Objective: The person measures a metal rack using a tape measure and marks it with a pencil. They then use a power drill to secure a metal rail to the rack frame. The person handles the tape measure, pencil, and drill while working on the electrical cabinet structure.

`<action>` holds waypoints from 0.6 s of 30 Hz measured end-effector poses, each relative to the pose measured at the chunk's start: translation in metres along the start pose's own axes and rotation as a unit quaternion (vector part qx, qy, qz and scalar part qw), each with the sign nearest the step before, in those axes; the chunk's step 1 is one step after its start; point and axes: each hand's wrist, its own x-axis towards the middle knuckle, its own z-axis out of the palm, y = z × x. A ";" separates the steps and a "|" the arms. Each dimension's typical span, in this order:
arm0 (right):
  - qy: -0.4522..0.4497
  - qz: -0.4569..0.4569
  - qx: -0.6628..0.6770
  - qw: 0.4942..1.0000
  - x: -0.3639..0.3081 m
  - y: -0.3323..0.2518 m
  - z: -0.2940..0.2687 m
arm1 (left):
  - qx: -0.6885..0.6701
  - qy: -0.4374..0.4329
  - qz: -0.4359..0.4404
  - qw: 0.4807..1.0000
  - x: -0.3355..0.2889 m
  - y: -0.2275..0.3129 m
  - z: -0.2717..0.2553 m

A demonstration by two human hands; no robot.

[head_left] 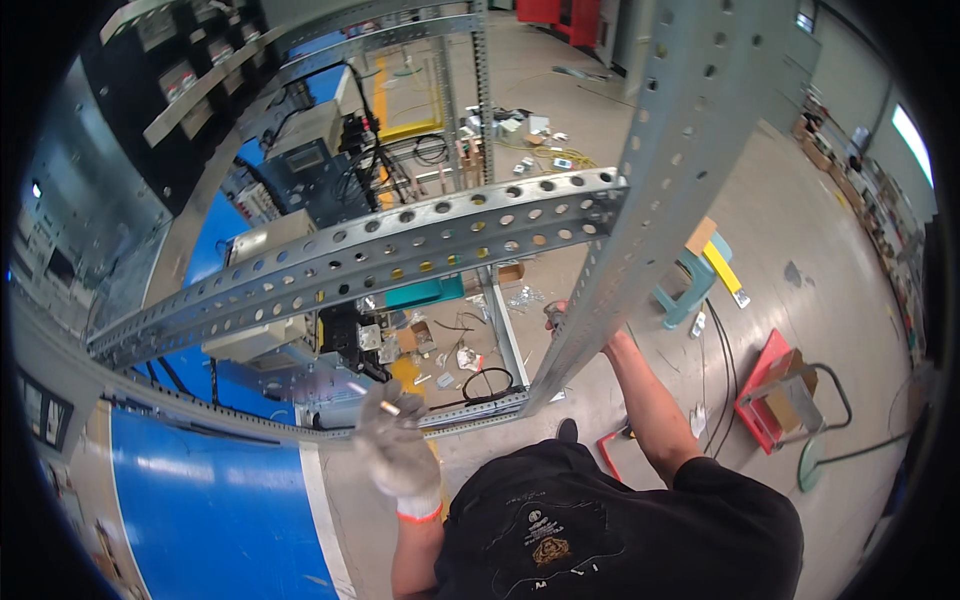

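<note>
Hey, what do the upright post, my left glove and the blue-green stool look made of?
The post looks like bare grey metal, probably galvanised steel: dull sheen, rows of holes. The glove seems matte off-white fabric, perhaps knitted, with a soft orange-edged cuff; blur hides the weave. The stool is likely moulded plastic: smooth, evenly coloured.

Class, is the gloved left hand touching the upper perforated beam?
Apart. The head view shows the gloved left hand below the upper perforated beam, with dark machine parts visible between them.

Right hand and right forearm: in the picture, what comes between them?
In the head view, a metal post with holes crosses between right hand and forearm.
</note>
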 end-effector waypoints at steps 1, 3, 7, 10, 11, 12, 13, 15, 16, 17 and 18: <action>0.008 -0.007 0.001 1.000 -0.002 0.001 0.001 | 0.022 -0.022 0.040 0.999 0.001 0.022 0.014; 0.013 -0.017 -0.002 1.000 0.001 0.004 0.005 | 0.001 -0.083 0.082 0.993 0.004 0.063 0.036; 0.023 -0.029 -0.014 0.999 0.003 0.005 0.019 | -0.105 0.035 0.078 0.991 -0.018 0.109 0.072; 0.037 -0.037 -0.023 0.998 -0.001 0.004 0.023 | -0.191 0.146 0.036 0.970 -0.033 0.127 0.120; 0.043 -0.037 -0.026 0.998 -0.004 0.004 0.024 | -0.173 0.121 0.026 0.977 -0.033 0.122 0.121; 0.045 -0.032 -0.025 0.998 -0.002 0.002 0.031 | -0.166 0.079 0.025 0.983 -0.031 0.114 0.123; 0.053 -0.025 -0.021 0.998 -0.005 -0.001 0.034 | -0.159 0.035 0.017 0.986 -0.030 0.105 0.123; 0.076 -0.001 0.019 0.997 -0.012 -0.008 0.039 | -0.170 -0.065 -0.003 0.983 -0.024 0.083 0.131; 0.086 0.010 0.034 0.996 -0.015 -0.008 0.036 | -0.183 -0.110 -0.017 0.977 -0.022 0.073 0.136; 0.091 0.019 0.032 0.995 -0.013 -0.009 0.039 | -0.200 -0.153 -0.017 0.968 -0.023 0.069 0.136; 0.094 0.028 0.031 0.995 -0.010 -0.010 0.042 | -0.217 -0.194 -0.016 0.957 -0.024 0.068 0.136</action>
